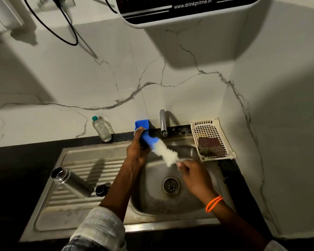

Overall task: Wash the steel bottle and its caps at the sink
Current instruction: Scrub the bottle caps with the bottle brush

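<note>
On the drainboard at left, one steel bottle (72, 182) stands open-mouthed, one dark cap (101, 190) just beside it, likely parked awaiting washing. Over the sink (149, 211), left hand (137, 151), grip wrapped round one blue container (149, 139); right hand (194, 175), grip pinching one white bottle brush (166, 153), probably loading soap. One plastic bottle (101, 129), one basket (211, 138).

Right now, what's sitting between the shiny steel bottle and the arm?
In the head view, a small black cap sits on the ribbed drainboard, between the steel bottle and the left forearm.
</note>
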